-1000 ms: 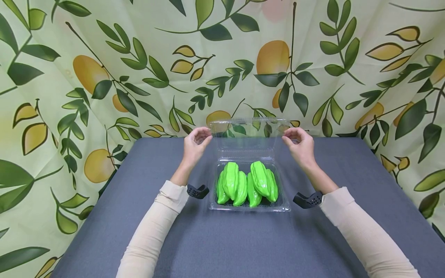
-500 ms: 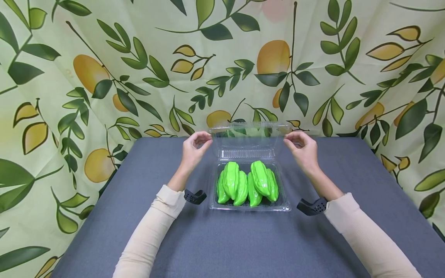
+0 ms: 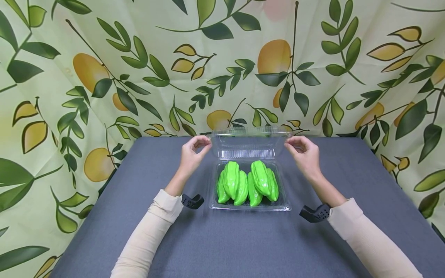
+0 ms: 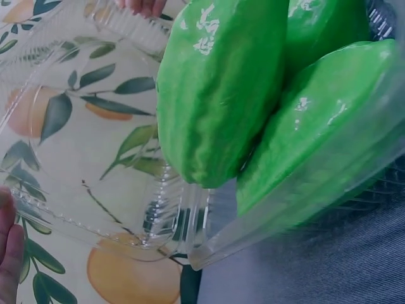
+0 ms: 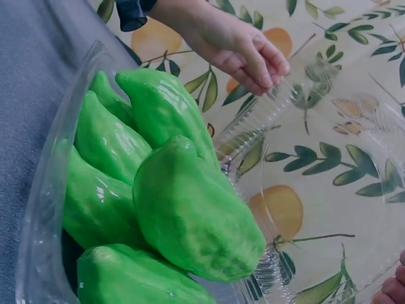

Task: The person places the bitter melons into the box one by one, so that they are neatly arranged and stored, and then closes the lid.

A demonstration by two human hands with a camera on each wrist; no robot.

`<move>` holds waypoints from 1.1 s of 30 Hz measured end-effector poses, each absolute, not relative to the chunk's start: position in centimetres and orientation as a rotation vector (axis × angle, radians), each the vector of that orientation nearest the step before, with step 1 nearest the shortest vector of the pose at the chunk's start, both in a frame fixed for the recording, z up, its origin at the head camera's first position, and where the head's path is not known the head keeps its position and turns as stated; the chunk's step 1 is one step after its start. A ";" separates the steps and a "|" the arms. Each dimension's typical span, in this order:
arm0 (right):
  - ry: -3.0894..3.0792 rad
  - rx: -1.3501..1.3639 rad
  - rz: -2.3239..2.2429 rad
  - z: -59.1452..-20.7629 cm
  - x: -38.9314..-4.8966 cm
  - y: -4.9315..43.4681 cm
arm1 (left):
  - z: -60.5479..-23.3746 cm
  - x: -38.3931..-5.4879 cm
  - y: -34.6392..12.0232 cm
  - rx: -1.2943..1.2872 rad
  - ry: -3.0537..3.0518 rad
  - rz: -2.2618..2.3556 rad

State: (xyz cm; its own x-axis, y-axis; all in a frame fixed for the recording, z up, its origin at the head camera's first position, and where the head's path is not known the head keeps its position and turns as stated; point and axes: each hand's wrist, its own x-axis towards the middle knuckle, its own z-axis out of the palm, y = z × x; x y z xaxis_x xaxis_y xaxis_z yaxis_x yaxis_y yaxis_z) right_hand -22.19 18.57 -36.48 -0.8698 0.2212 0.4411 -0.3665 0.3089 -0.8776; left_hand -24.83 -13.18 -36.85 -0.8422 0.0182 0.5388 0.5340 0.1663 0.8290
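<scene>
A hinged clear plastic clamshell container (image 3: 249, 207) stands on the table, its lid (image 3: 248, 143) raised at the back and leaning forward. Several glossy bright green ridged fruits (image 3: 231, 181) lie in its base in two clusters. My left hand (image 3: 194, 154) pinches the lid's left corner between thumb and fingers. At the opposite corner, my right hand (image 3: 304, 156) pinches the lid the same way. The right wrist view shows the left hand (image 5: 231, 47) at the lid's far edge. Only fingertips of the right hand (image 5: 392, 288) show there.
A grey cloth-covered table (image 3: 250, 247) lies under the container. Behind it hangs a curtain (image 3: 222, 58) printed with leaves and orange fruit. Black bands (image 3: 192, 201) sit on both wrists.
The lid has tilted forward and down toward the base, its front edge lower. Both hands have come down and slightly outward with it. The green fruits and base have stayed put.
</scene>
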 end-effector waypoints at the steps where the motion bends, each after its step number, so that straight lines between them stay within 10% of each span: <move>1: -2.092 0.133 1.594 -36.5 -22.1 18.6 | -36.9 -24.7 -13.2 -0.529 -2.041 -1.724; 33: -2.102 0.138 1.633 -36.8 -19.1 19.2 | -37.5 -21.8 -13.5 -0.580 -2.069 -1.617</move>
